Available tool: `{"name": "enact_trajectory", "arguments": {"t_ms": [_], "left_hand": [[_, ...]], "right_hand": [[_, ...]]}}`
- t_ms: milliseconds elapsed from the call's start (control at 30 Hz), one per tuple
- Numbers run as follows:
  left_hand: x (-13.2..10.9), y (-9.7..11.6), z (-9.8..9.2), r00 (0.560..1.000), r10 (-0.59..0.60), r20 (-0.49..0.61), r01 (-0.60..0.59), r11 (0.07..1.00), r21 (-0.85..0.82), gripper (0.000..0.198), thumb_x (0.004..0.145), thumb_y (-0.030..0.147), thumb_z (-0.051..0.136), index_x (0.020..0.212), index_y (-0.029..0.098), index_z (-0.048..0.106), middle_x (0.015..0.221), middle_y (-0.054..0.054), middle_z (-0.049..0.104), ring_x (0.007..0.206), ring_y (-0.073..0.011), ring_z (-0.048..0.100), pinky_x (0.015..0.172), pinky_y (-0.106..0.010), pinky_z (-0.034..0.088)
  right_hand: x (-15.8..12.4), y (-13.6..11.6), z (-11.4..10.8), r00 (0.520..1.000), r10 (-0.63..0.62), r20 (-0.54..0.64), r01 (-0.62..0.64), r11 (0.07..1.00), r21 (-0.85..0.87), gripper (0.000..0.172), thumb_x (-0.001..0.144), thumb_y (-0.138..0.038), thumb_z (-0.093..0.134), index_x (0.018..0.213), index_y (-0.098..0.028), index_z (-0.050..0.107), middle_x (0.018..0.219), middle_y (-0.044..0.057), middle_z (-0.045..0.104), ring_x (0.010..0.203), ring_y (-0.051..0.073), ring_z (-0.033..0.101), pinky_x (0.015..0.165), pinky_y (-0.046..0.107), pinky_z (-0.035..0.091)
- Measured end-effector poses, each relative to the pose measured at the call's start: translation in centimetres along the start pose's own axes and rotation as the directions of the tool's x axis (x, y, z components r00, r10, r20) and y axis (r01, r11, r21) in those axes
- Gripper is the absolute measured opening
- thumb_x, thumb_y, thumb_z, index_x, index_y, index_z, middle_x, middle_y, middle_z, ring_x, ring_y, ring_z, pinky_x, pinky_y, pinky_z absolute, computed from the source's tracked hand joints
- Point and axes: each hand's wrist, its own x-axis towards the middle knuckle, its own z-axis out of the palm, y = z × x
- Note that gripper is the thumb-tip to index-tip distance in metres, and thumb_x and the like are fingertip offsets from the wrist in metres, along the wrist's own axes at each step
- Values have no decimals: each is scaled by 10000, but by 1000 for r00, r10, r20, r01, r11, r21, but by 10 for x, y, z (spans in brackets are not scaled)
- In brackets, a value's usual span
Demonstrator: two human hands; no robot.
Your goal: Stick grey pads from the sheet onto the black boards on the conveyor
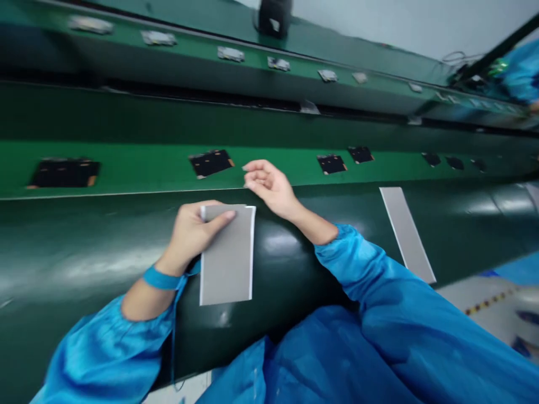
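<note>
My left hand [191, 233] grips the top left corner of a grey rectangular sheet [229, 258], which lies over the dark green bench edge. A blue strap circles that wrist. Just past the sheet, my right hand [269, 182] hovers at the near edge of the bright green belt [143, 168]; its fingers are loosely curled and hold nothing. The closest item to it is a small black board with orange corners [210, 163] on the belt, slightly to its left. Both arms wear blue sleeves.
More black boards [63, 173] [332, 164] [361, 154] ride the near belt. A higher belt carries several pale parts [231, 54]. A grey strip [406, 233] lies on the bench at the right. A blue-sleeved person [522, 70] works at the far right.
</note>
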Motion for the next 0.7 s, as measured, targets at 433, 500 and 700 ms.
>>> {"name": "enact_trajectory", "arguments": {"t_ms": [433, 500, 700], "left_hand": [[-3, -21, 22, 782, 275, 559, -178, 959, -222, 352, 876, 460, 852, 950, 115, 845, 844, -58, 802, 771, -180, 700, 719, -248, 507], [-2, -24, 22, 744, 276, 609, -151, 956, -250, 315, 869, 428, 870, 955, 126, 850, 844, -44, 801, 769, -166, 695, 710, -232, 504], [-2, -26, 27, 702, 281, 654, -245, 958, -149, 171, 869, 297, 889, 959, 156, 850, 886, -30, 817, 795, -160, 717, 720, -219, 502]], "right_hand": [[145, -22, 141, 918, 75, 390, 9, 978, -208, 367, 779, -155, 784, 1047, -240, 549, 811, -30, 709, 772, 175, 697, 778, 326, 588], [162, -15, 179, 912, 116, 393, -18, 970, -244, 351, 760, -124, 781, 996, -236, 546, 804, -17, 714, 820, 201, 716, 833, 362, 602], [186, 14, 253, 934, 120, 337, 21, 922, -387, 367, 712, -86, 783, 927, -239, 528, 920, 17, 706, 993, 252, 714, 933, 435, 621]]}}
